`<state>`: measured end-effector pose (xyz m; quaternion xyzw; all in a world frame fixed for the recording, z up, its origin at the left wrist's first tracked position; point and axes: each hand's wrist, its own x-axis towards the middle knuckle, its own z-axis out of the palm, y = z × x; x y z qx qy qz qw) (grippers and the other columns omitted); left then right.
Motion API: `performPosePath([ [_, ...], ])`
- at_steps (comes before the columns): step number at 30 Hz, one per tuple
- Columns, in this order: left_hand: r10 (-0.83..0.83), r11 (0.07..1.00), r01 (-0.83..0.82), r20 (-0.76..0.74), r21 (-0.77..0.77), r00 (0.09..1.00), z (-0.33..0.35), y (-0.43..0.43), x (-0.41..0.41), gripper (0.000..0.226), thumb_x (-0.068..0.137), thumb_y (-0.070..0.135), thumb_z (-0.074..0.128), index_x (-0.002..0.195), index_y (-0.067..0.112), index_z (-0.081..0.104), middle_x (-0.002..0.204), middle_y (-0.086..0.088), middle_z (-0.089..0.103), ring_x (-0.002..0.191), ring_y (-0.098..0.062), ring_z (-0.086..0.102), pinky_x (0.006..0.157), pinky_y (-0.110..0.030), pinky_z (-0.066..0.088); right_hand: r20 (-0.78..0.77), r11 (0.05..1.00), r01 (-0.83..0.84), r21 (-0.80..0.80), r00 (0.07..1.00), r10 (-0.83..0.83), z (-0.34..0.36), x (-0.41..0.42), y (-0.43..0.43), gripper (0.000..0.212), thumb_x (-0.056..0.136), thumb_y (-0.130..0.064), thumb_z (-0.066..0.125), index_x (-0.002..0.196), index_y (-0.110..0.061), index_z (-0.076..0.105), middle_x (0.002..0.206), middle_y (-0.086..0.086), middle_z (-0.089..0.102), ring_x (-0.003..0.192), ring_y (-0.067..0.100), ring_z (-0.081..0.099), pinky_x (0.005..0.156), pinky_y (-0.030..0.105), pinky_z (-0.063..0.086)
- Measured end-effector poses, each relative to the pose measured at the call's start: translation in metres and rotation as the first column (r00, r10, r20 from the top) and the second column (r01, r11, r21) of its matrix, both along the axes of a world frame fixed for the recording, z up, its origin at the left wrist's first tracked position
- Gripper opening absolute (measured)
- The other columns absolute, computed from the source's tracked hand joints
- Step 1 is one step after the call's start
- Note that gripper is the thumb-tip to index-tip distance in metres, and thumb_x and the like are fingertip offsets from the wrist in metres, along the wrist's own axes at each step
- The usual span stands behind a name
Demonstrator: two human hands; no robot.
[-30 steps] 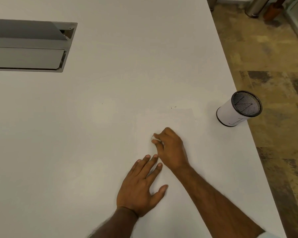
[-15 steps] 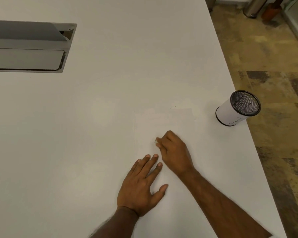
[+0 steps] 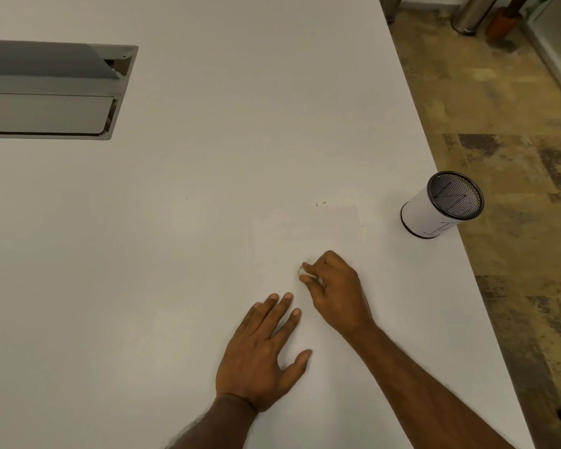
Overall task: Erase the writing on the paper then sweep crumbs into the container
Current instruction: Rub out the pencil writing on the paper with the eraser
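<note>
Metal cable hatch [image 3: 46, 90] far left, unrelated. Left hand [image 3: 263, 354] flat, fingers spread wide, pinning the paper [image 3: 305, 234] near edge. Right hand [image 3: 332, 291] just beyond those fingertips, pinched on a small eraser [image 3: 301, 271] – rubbing. Container [image 3: 441, 205] well right of the fingers, near table [image 3: 208, 189] edge. Risk: hard strokes crumple the sheet; careless sweep knocks the container off.

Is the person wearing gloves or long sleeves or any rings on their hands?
No gloves and no rings that show. Both the left hand and the right hand are bare, with short, plain nails on the fingers. Both forearms are bare too, with fine hair on them. No watch or bracelet shows on either wrist.
</note>
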<state>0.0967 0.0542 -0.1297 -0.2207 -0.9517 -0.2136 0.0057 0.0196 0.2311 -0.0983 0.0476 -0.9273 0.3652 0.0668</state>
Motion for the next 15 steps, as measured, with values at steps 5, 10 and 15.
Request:
performPosePath([
  [5,0.009,1.0,-0.009,0.002,-0.008,1.0,0.001,0.0,0.0,0.062,0.096,0.064,0.044,0.141,0.024,0.058,0.156,0.003,0.041,0.145,-0.016,0.036,0.113,-0.038,0.032,-0.081,0.993,0.1,0.066,0.992,-0.094,0.0,-0.04,0.007,0.009,0.086,-0.007,0.067,0.092,-0.001,0.07,0.079,0.006,0.056,0.069,0.014,0.055,0.061,0.03,0.053],
  [10,0.01,1.0,-0.009,0.017,-0.004,1.0,0.003,0.0,0.0,0.063,0.097,0.065,0.041,0.142,0.024,0.057,0.157,0.004,0.041,0.145,-0.015,0.036,0.114,-0.038,0.032,0.0,0.971,0.224,-0.085,0.974,-0.224,0.007,-0.039,0.01,0.008,0.083,-0.012,0.072,0.087,-0.005,0.071,0.08,0.002,0.063,0.07,0.004,0.056,0.069,0.022,0.051],
  [15,0.002,1.0,-0.001,0.026,-0.012,1.0,0.002,-0.001,0.0,0.063,0.095,0.064,0.046,0.143,0.024,0.055,0.158,0.004,0.039,0.147,-0.014,0.031,0.116,-0.036,0.027,0.014,0.999,-0.022,-0.023,1.0,0.022,0.002,0.01,0.003,0.013,0.086,-0.011,0.069,0.098,-0.005,0.071,0.086,0.0,0.06,0.079,0.008,0.06,0.072,0.025,0.054],
])
